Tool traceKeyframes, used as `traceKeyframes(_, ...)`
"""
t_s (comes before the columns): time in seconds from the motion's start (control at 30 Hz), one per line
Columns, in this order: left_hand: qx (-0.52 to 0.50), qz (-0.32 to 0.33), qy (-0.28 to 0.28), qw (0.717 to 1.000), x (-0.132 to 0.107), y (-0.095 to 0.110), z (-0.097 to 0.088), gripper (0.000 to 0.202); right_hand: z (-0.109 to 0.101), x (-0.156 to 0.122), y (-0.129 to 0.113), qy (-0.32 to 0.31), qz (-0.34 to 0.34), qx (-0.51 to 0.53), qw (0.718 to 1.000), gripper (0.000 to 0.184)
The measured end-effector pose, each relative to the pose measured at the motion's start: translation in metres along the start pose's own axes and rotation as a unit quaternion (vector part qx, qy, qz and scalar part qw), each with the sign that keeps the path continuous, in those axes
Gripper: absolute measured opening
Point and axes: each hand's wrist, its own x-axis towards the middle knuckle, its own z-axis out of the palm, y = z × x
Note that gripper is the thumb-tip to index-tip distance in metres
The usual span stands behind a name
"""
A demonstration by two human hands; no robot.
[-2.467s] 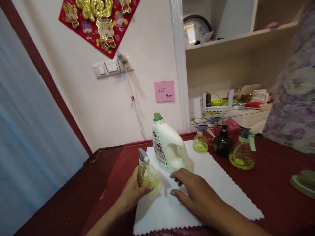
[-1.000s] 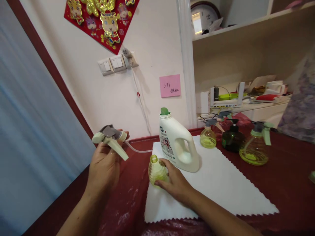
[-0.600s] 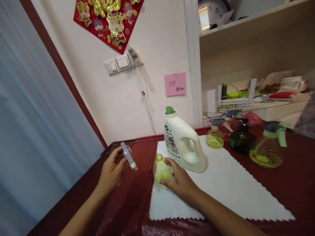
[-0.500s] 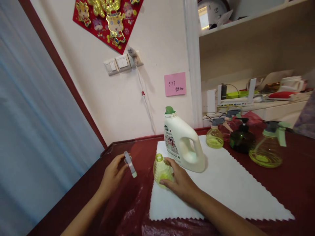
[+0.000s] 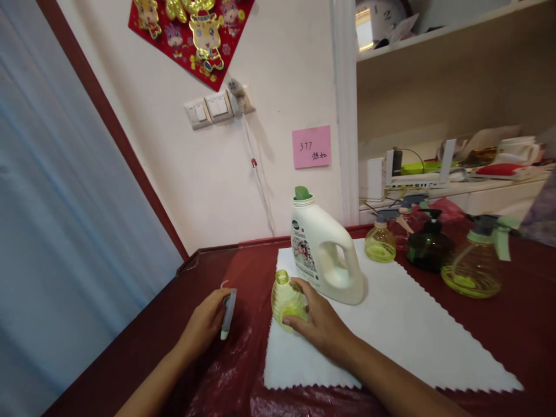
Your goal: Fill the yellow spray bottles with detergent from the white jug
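Observation:
My right hand (image 5: 319, 321) is wrapped round the side of a small ribbed yellow-green spray bottle (image 5: 284, 296), which stands upright with its neck uncovered. The bottle is at the left edge of a white cloth (image 5: 391, 330). In my left hand (image 5: 204, 318) is a grey spray head (image 5: 229, 313), gripped over the dark red table to the left of the bottle. A thin, pale curved piece shows just above that hand. Behind the right hand, a large pale green jug (image 5: 321, 249) with a handle and an uncapped threaded mouth stands upright; something green sits in the mouth.
At the right stand a small spray bottle (image 5: 380, 240), a dark green pump bottle (image 5: 430, 246) and a larger spray bottle (image 5: 471, 266) with yellow liquid. A white router (image 5: 417, 179) is on the shelf behind. A blue curtain (image 5: 52, 231) hangs at the left.
My left hand has moved slightly down and turned the spray head, whose lower end now points down-left. My right hand and the bottle have stayed in place.

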Motion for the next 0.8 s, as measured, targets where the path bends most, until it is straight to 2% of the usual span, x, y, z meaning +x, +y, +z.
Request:
traceKeyframes(0.17, 0.011, 0.015, -0.040, 0.999, 0.009, 0.005, -0.004, 0.034, 0.001, -0.002, 0.002, 0.003, 0.001, 0.003, 1.000, 0.075)
traceKeyframes(0.43, 0.014, 0.038, -0.119, 0.992, 0.028, 0.024, -0.004, 0.040, 0.000, -0.002, -0.001, 0.004, 0.002, -0.006, 1.000, 0.077)
traceKeyframes(0.5, 0.010, 0.030, -0.117, 0.993, 0.031, 0.029, -0.006, 0.042, -0.001, -0.002, -0.002, 0.007, 0.001, -0.012, 1.000, 0.077)
traceKeyframes(0.63, -0.012, 0.003, -0.065, 0.998, 0.034, 0.052, -0.013, 0.041, -0.001, -0.004, -0.001, 0.014, -0.011, -0.027, 0.999, 0.079)
traceKeyframes(0.73, -0.108, -0.019, -0.053, 0.993, 0.034, 0.083, -0.012, 0.056, 0.000, -0.005, -0.006, 0.036, -0.035, -0.044, 0.998, 0.083)
traceKeyframes(0.8, -0.256, -0.035, -0.067, 0.964, 0.036, 0.105, -0.002, 0.077, -0.003, -0.006, -0.015, 0.079, -0.074, -0.059, 0.992, 0.074)
